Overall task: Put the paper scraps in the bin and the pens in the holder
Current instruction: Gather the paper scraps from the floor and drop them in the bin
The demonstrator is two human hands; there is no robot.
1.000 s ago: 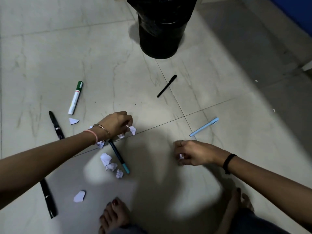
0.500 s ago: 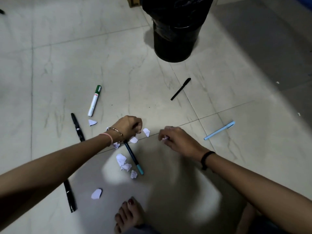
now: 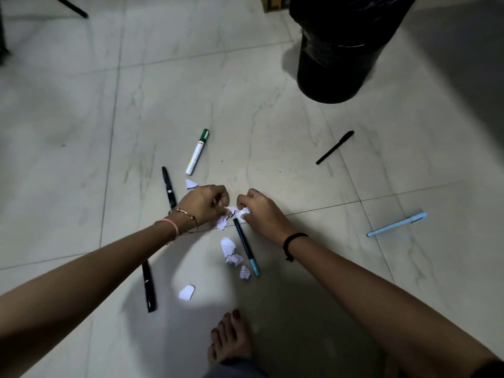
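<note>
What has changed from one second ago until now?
The right hand, gripping a paper scrap, moved left to meet the left hand over the paper scraps by the teal-capped pen. The left hand stayed there; the other pens lie unmoved.

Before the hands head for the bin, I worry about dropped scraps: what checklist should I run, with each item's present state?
1. Left hand grip on a small white paper scrap: ok, fingers pinch it.
2. Right hand grip on a crumpled white scrap: ok.
3. Tall black round bin upright: ok, ahead to the right.
4. Bin opening free: cannot tell, out of frame.
5. All scraps gathered: not ok, loose white scraps lie beside the dark teal-capped pen.
6. Pen holder located: cannot tell, not in view.
</note>
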